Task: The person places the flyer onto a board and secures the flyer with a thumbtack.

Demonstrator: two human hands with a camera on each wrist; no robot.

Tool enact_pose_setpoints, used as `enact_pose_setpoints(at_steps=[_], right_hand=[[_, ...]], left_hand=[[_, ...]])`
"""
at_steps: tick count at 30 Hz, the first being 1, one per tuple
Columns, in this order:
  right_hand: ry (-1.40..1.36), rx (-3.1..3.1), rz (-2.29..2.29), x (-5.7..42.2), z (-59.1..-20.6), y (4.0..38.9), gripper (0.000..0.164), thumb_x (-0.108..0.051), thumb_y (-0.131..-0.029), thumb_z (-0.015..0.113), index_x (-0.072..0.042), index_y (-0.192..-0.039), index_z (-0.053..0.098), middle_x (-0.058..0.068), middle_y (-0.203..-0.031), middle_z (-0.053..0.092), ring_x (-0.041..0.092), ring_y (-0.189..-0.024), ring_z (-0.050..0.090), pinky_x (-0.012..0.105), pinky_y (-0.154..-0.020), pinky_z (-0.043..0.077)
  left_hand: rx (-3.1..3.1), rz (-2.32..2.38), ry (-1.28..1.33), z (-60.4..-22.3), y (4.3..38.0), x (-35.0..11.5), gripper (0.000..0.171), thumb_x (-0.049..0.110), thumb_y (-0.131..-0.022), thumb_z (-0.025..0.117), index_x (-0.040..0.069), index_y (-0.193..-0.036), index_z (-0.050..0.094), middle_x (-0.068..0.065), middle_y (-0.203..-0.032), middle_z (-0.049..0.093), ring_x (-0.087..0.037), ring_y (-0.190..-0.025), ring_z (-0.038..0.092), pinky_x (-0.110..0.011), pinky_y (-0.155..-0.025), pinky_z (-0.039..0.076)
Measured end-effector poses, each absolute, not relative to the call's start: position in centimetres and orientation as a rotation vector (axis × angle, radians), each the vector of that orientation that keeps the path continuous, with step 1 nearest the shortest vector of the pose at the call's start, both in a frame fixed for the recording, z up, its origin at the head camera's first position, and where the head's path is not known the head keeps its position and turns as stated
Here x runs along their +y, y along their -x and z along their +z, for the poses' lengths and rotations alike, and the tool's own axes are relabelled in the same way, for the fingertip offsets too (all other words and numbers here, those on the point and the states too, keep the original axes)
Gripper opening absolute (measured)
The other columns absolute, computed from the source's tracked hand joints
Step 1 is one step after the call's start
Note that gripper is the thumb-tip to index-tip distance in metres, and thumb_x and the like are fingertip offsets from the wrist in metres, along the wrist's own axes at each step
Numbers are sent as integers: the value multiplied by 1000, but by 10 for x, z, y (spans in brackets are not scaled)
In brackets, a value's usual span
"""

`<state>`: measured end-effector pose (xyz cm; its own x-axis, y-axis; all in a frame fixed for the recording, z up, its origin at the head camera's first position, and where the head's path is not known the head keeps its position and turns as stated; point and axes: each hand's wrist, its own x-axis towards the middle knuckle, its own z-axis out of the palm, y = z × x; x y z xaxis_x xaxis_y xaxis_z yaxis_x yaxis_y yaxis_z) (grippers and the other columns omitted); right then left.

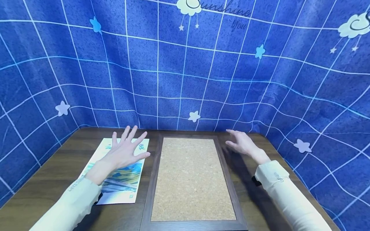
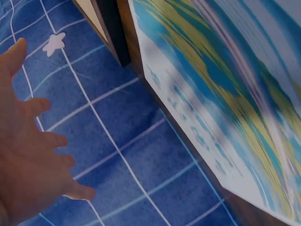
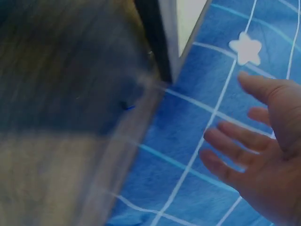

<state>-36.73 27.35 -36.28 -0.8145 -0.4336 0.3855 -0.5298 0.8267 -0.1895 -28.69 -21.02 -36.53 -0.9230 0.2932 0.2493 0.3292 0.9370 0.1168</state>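
Observation:
In the head view my left hand [image 1: 122, 152] is spread over the upper part of a colourful art print [image 1: 121, 183] with blue and yellow streaks. The left wrist view shows that hand's fingers [image 2: 35, 107] apart and holding nothing, with the print [image 2: 225, 84] beside it. A framed cork board [image 1: 192, 179] lies in the middle, dark frame around tan cork. My right hand [image 1: 241, 142] hovers off the board's upper right corner. In the right wrist view its fingers [image 3: 230, 146] are relaxed around nothing.
A dark wooden table [image 1: 43, 189] carries the print and board. Behind it and along both sides hangs a blue curtain [image 1: 173, 80] with white grid lines and stars. Small dark straps or devices [image 1: 256, 181] sit under the sleeves at the wrists.

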Motion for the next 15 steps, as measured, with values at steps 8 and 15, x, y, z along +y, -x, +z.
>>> enact_pose_setpoints(at_steps=[8, 15], right_hand=[[-660, -2813, 667, 300, -389, 383, 35, -5, -79, 73, 8, -111, 66, 12, -80, 69, 16, -73, 63, 36, -73, 52], [-577, -2888, 753, 312, -408, 386, 32, -6, -76, 76, 5, -106, 69, 5, -74, 60, 10, -70, 53, 28, -69, 47]], left_hand=[[-2841, -203, 437, -362, 267, -241, 84, 67, -87, 53, 20, -153, 29, -26, -159, 14, -51, -145, 9, -79, -104, 4], [-2847, -234, 391, -365, 249, -266, 80, 59, -87, 59, 14, -149, 36, -31, -155, 20, -55, -139, 18, -78, -102, 16]])
